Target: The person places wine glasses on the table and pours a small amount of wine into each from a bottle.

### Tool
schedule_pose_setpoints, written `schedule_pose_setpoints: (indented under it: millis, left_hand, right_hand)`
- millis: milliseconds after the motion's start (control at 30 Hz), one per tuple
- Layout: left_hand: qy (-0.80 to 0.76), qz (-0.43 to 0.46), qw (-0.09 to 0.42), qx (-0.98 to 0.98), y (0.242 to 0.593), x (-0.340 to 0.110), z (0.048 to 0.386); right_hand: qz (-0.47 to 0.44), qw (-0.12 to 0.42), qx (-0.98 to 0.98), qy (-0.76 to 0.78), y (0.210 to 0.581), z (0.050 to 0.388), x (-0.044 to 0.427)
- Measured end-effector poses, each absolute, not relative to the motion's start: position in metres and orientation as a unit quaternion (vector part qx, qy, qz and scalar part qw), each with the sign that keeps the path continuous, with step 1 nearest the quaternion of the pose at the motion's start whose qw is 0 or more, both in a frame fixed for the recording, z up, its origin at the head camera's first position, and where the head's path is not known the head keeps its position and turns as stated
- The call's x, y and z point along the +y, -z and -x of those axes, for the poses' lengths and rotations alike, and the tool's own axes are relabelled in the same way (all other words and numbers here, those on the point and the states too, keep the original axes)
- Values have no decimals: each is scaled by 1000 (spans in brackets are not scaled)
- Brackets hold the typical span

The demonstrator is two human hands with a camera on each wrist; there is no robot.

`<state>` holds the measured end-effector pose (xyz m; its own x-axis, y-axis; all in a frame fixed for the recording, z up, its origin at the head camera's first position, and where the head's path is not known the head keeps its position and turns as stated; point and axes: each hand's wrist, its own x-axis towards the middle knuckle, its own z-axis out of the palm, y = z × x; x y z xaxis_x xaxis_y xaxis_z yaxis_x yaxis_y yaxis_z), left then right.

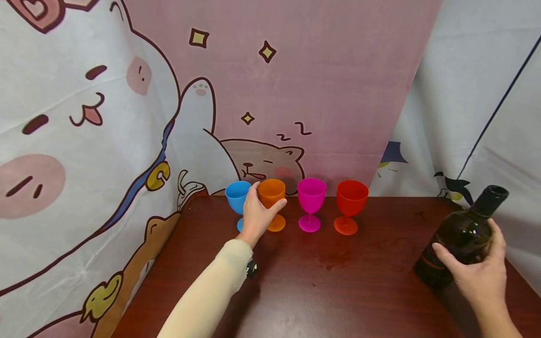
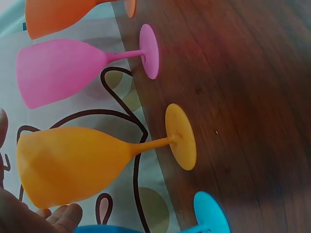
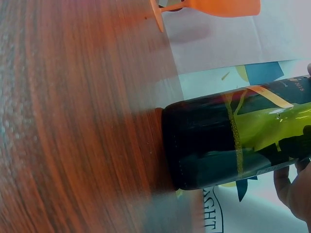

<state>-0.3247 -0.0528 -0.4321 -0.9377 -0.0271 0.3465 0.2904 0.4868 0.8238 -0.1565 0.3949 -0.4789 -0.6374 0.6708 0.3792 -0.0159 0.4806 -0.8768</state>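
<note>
Since the cartoon-print backdrop (image 1: pixel 338 94) fills most of the head view, it's the biggest thing here, with the reddish-brown wood counter (image 1: pixel 338 291) in front. Next up is the dark bottle (image 1: pixel 462 234), over near the counter's right edge. Head cam gets its neck and mouth, but only the right wrist cam properly shows the yellow-green label (image 3: pixel 262 128) with a slanted orange band. From the head it leans, base lower left, mouth toward the upper right, so the long axis runs diagonally; can't tell if the base touches the counter. Glass is glossy and nearly black. As for hands, the right hand (image 1: pixel 482 274) is clamped round the bottle's body. The left hand (image 1: pixel 258 216) curves around the orange goblet (image 1: pixel 272 188)'s bowl, but I can't tell if it's actually gripping. Goblets stand upright in a row along the back edge: blue goblet (image 1: pixel 236 191), orange, pink goblet (image 1: pixel 312 191), red goblet (image 1: pixel 352 197), left to right. Left wrist cam shows the orange one's whole stem, partly covered by the hand in the head view.
</note>
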Motion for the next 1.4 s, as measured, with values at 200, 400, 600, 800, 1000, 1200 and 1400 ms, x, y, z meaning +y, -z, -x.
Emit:
schedule_pose_setpoints:
  millis: [200, 400, 600, 800, 1000, 1200, 1400]
  left_hand:
    - [511, 47, 161, -843, 434, -39, 334]
    - [536, 28, 165, -827, 439, -29, 343]
    - [544, 10, 178, -820, 445, -25, 350]
    - [541, -2, 180, -821, 446, -23, 352]
    - [536, 6, 194, -822, 444, -25, 350]
    - [522, 22, 196, -830, 441, -33, 343]
    - [519, 44, 190, -832, 433, -43, 330]
  right_hand:
    - [203, 378, -777, -460, 478, 157, 395]
    - [205, 380, -776, -460, 479, 156, 395]
    - [199, 384, -777, -458, 481, 157, 395]
    - [193, 387, -772, -465, 480, 158, 395]
    - [190, 389, -772, -465, 479, 158, 395]
    - [191, 390, -771, -466, 479, 158, 395]
    - [204, 382, -774, -462, 479, 158, 394]
